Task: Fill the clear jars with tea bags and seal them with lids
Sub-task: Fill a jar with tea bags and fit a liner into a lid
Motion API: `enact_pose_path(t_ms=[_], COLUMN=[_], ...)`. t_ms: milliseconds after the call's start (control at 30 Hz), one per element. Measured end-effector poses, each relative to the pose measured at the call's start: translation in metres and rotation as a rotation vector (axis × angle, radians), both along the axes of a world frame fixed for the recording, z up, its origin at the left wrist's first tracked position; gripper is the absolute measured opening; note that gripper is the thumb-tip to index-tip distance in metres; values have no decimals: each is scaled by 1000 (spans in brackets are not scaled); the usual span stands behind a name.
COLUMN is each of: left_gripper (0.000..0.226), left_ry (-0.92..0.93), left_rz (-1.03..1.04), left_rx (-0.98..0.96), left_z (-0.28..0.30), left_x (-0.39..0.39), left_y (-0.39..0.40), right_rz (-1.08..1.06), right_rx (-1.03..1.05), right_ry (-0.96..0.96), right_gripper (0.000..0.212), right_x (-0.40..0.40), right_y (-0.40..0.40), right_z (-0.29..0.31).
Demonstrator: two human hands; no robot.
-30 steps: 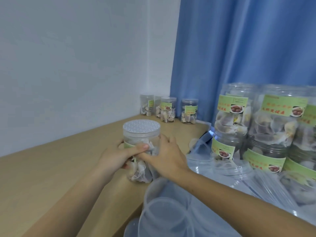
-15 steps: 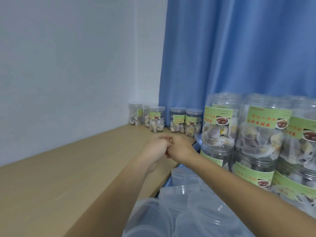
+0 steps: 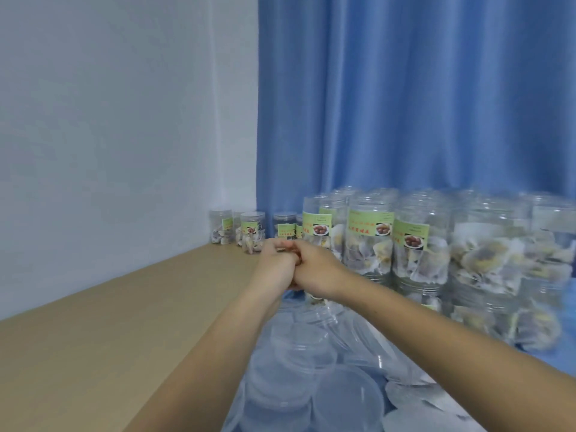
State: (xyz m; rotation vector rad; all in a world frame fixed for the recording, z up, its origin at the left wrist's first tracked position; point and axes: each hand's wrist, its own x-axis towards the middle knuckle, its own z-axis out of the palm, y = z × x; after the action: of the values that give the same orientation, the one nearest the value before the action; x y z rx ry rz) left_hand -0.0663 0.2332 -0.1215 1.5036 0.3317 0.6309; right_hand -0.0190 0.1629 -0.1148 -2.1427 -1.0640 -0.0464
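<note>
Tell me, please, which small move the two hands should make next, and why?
Probably lower both hands and set down whatever they hold beside the small lidded jars. The left hand and right hand are stretched forward and pressed together, close to that row at the far end of the wooden top. What lies between them is hidden, so this is only a guess.
</note>
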Motion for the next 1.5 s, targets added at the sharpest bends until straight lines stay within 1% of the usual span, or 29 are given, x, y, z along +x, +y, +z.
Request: enact_pose_path(t_ms=[100,167,333,433,533,633,700,767,867,933,1000,1033,1067,1133,1200,1300,1367,1433,1500], left_gripper=[24,25,24,29,22,35,40,42,43,44,41,38,36,33,35,45,55,64,65], left_ry=[-16,-27,-47,-41,-28,-30,-21,-6,14,16,15,19,26,41,56,64,58,24,-4], left_rz=[-45,-75,-139,-209,-263,-257,-261,-276,-308,-326,-339,-341,-342,-336,-328,-320,-314,-315,-328], left_rx=[-4,11,68,84,47,78,108,114,117,87,37,14,-9,-29,-17,50,125,167,180], left_z=[8,14,21,20,19,17,17,18,17,16,15,14,13,11,10,10,11,11,9], left_x=[1,6,26,41,56,71,79,85,91,93,94,95,95,96,95,94,90,84,75], left_y=[-46,-77,-157,-200,-232,-247,-248,-246,-238,-231,-223,-219,-215,-210,-209,-216,-224,-234,-245], right_rz=[-43,-84,-178,-239,-301,-355,-403,-477,-602,-642,-669,-669,-662,-638,-616,-585,-551,-528,-523], right_rx=[-33,-32,21,39,76,130,142,59,-168,-222,-200,-151,-86,34,109,237,300,303,288], right_ry=[-83,-105,-108,-118,-117,-106,-119,-173,-319,-290,-213,-184,-171,-186,-222,-282,-367,-430,-422], right_gripper=[38,42,48,50,55,64,73,82,86,94,100,97,87,61,47,44,45,48,50], right_x=[-5,-3,9,22,39,58,69,81,99,109,118,120,121,118,111,95,82,69,57], right_y=[-51,-84,-168,-214,-248,-267,-272,-273,-270,-265,-260,-259,-257,-256,-257,-267,-277,-289,-301], right_z=[10,16,20,16,13,13,13,14,18,22,21,19,16,9,2,-5,-5,-4,-4])
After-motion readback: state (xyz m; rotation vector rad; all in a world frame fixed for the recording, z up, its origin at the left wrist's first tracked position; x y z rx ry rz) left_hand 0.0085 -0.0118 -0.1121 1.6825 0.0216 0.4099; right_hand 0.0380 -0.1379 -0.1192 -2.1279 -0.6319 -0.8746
